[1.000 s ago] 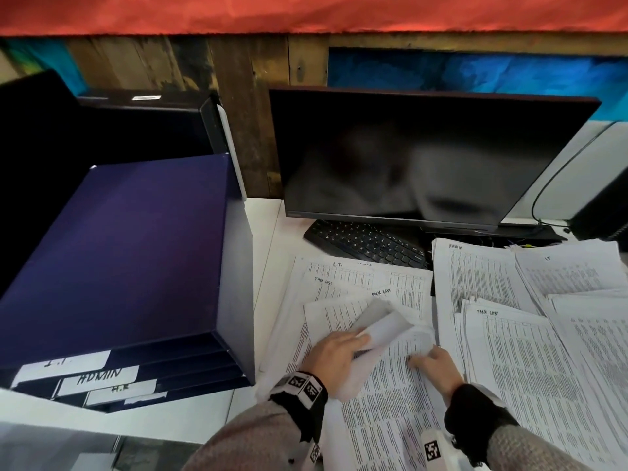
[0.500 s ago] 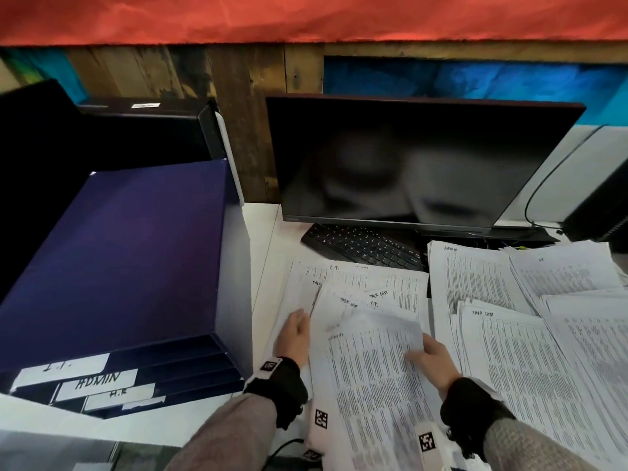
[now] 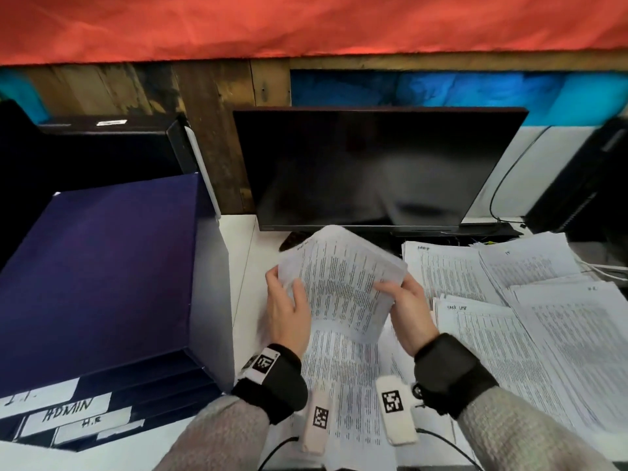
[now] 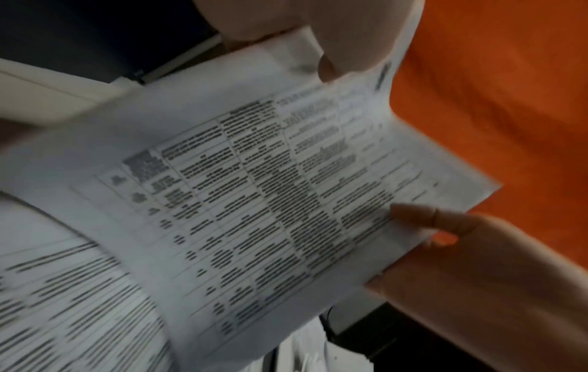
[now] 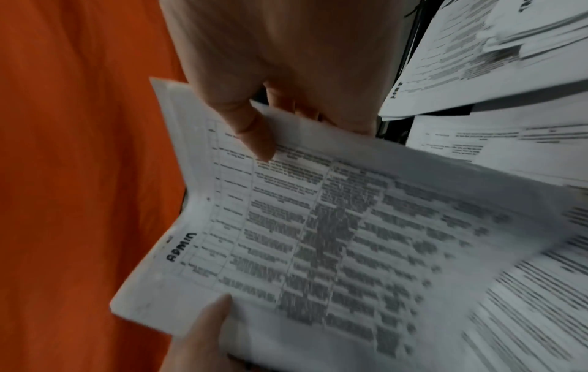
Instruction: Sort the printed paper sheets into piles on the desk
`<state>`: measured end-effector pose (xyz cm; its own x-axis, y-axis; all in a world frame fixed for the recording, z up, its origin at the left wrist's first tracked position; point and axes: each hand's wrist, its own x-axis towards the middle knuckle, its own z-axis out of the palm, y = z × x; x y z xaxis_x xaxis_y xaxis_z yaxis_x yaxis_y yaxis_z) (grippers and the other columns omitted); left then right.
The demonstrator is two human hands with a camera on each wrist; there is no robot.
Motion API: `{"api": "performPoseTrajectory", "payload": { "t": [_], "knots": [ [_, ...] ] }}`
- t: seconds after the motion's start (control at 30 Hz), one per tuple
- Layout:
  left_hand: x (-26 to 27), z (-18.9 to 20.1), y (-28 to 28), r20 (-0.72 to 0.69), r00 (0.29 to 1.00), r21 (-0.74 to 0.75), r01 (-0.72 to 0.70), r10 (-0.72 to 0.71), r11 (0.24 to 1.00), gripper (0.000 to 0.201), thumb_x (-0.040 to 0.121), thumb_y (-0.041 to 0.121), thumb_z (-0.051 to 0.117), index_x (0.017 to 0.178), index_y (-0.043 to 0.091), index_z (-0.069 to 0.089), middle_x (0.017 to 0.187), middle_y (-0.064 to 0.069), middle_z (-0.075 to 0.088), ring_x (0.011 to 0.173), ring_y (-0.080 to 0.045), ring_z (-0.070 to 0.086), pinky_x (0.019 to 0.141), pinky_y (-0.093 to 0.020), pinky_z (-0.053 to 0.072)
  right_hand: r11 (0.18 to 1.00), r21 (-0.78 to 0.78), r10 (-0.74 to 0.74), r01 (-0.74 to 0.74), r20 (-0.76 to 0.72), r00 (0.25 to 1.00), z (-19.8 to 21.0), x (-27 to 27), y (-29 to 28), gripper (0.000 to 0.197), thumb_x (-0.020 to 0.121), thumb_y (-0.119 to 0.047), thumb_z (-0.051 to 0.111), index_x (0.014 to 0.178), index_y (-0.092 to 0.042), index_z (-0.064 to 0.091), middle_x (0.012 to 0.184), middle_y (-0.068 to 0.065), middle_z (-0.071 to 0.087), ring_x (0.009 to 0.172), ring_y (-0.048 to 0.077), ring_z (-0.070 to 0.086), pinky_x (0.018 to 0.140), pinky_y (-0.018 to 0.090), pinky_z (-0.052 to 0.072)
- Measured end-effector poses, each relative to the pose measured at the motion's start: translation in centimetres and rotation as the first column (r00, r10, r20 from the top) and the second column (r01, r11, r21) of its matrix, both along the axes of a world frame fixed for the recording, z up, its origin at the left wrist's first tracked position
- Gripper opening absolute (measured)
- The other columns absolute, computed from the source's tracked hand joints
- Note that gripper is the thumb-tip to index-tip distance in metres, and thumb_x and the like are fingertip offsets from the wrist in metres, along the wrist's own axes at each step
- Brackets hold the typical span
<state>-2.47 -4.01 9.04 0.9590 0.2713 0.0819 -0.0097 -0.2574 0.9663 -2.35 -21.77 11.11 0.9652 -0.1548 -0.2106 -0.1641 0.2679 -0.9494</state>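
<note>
Both hands hold one printed sheet (image 3: pixel 339 283) up off the desk, in front of the monitor's lower edge. My left hand (image 3: pixel 285 288) pinches its left edge, thumb on the printed face. My right hand (image 3: pixel 396 288) pinches its right edge the same way. The sheet bows between them. In the right wrist view the sheet (image 5: pixel 318 226) carries the handwritten word ADMIN at its top margin. Under the hands lie more printed sheets (image 3: pixel 346 385). Piles of printed sheets (image 3: pixel 475 277) cover the desk to the right.
A dark blue tray stack (image 3: pixel 102 266) with labels I.T., ADMIN and H.R stands on the left. A black monitor (image 3: pixel 373 171) stands behind the sheets, with a keyboard (image 3: pixel 292 239) mostly hidden below it. Cables run at the right. A strip of white desk (image 3: pixel 244 266) shows beside the trays.
The hands were pressing and parting sheets on the pile. They have taken one sheet by its sides and raised it off the desk toward the monitor.
</note>
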Motion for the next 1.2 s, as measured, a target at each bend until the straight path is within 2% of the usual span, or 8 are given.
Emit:
{"api": "performPoseTrajectory", "payload": {
  "t": [0.17,0.27,0.43,0.6,0.7,0.83,1.1,1.2],
  "knots": [
    [-0.6,-3.4,-0.3,-0.044,0.999,0.034,-0.017,0.018,0.999,0.018,0.099,0.021,0.039,0.115,0.025,0.032,0.115,-0.004,0.056,0.101,-0.019,0.055,0.078,-0.026,0.044,0.996,-0.087,-0.039,0.033,-0.061,0.997,-3.2,-0.8,1.6,0.030,0.076,-0.009,0.067,0.102,-0.003,0.054,0.099,0.011,0.063,0.089,0.023,0.062,0.087,0.047,0.048],
    [-0.2,-4.7,-0.1,-0.104,0.995,0.056,0.008,-0.002,0.998,0.020,0.099,0.020,0.037,0.114,0.030,0.030,0.112,-0.009,0.059,0.096,-0.023,0.058,0.078,-0.038,0.050,0.996,-0.078,-0.053,0.045,-0.104,0.993,-5.1,-0.3,1.6,0.029,0.084,0.001,0.060,0.105,-0.018,0.052,0.103,0.004,0.065,0.089,0.013,0.063,0.074,0.030,0.051],
    [-0.1,-4.3,0.1,-0.189,0.982,0.061,0.036,-0.024,0.998,0.037,0.103,0.019,0.029,0.139,0.011,0.030,0.100,0.009,0.047,0.096,-0.010,0.039,0.080,-0.021,0.026,0.982,-0.190,-0.046,0.011,-0.176,0.983,-7.7,0.6,1.4,0.035,0.093,-0.005,0.051,0.127,-0.011,0.047,0.119,0.010,0.061,0.108,0.026,0.060,0.084,0.032,0.052],
    [1.2,-5.1,0.5,-0.240,0.970,0.103,0.055,-0.029,0.993,0.032,0.101,0.020,0.032,0.132,0.018,0.040,0.122,-0.004,0.060,0.112,-0.023,0.056,0.100,-0.038,0.043,0.950,-0.291,0.062,-0.112,-0.175,0.983,-7.2,1.7,-2.2,0.043,0.088,-0.016,0.064,0.124,-0.017,0.041,0.112,0.000,0.057,0.096,0.013,0.061,0.070,0.021,0.051],
    [2.2,-5.8,0.2,-0.268,0.962,0.084,0.069,-0.044,0.994,0.035,0.100,0.026,0.032,0.135,0.026,0.037,0.122,-0.003,0.061,0.111,-0.021,0.058,0.102,-0.044,0.044,0.608,-0.778,-0.020,-0.158,-0.213,0.977,-7.7,3.8,-7.6,0.054,0.086,-0.008,0.059,0.136,-0.017,0.040,0.134,0.012,0.044,0.121,0.030,0.048,0.100,0.045,0.044],
    [2.7,-5.9,-0.5,-0.284,0.956,0.062,0.094,-0.073,0.994,0.036,0.099,0.029,0.032,0.135,0.033,0.035,0.121,0.001,0.062,0.109,-0.018,0.061,0.100,-0.045,0.047,0.256,-0.831,-0.050,-0.495,-0.522,0.851,-8.0,5.3,-14.1,0.057,0.092,-0.012,0.042,0.144,-0.026,0.024,0.151,0.010,0.022,0.125,0.038,0.046,0.104,0.052,0.038],
    [2.0,-3.6,-3.3,-0.264,0.960,0.025,0.100,-0.090,0.995,0.040,0.102,0.016,0.032,0.142,0.017,0.032,0.127,0.010,0.049,0.116,-0.011,0.050,0.103,-0.024,0.033,0.132,-0.724,0.194,-0.677,-0.651,0.734,-8.3,6.8,-18.1,0.051,0.087,-0.011,0.051,0.135,-0.020,0.040,0.134,0.007,0.043,0.115,0.027,0.054,0.094,0.038,0.049],
    [2.3,-4.6,-4.9,-0.242,0.967,0.086,0.107,-0.084,0.990,0.042,0.101,0.024,0.034,0.142,0.019,0.032,0.133,0.002,0.054,0.121,-0.017,0.054,0.108,-0.036,0.038,0.085,-0.724,0.212,-0.684,-0.658,0.723,-8.2,7.0,-19.0,0.048,0.086,-0.012,0.053,0.133,-0.015,0.048,0.128,0.008,0.044,0.111,0.027,0.054,0.092,0.033,0.046]
  ]
}}
